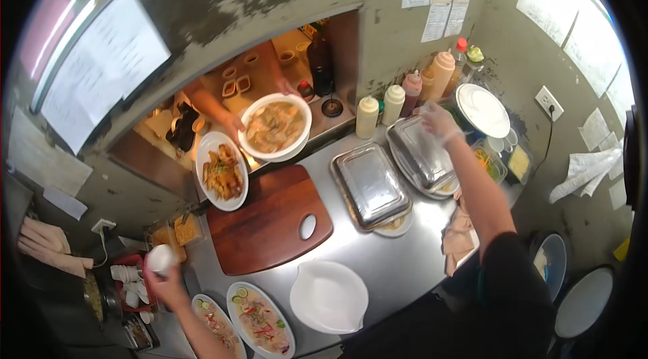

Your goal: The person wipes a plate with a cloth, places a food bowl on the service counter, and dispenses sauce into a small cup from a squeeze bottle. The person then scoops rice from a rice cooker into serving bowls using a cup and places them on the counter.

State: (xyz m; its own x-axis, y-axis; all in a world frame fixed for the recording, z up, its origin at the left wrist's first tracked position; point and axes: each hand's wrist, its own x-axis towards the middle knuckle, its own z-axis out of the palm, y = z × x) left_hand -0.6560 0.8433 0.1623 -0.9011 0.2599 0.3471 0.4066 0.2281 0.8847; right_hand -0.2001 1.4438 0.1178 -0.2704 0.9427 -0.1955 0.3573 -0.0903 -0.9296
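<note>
At the lower left, my left hand [167, 286] is closed around a small white cup [161, 260], just above a red basket [150, 291] of white cups. My right hand [439, 123], in a clear glove, rests at the upper edge of a metal lid [422, 150]; its fingers are bent and partly blurred, and whether they grip the lid is unclear. A second metal lid [371, 187] lies beside it. Another person's hands [233, 124] hold a white bowl of soup [275, 127] in the pass window, next to an oval plate of fried food [222, 171].
A wooden board [263, 224] lies on the metal counter [270, 278]. Near the front edge are an empty white bowl [329, 297] and two oval plates of food [260, 318]. Squeeze bottles [393, 104] line the back wall; a stack of white lids [482, 111] stands right.
</note>
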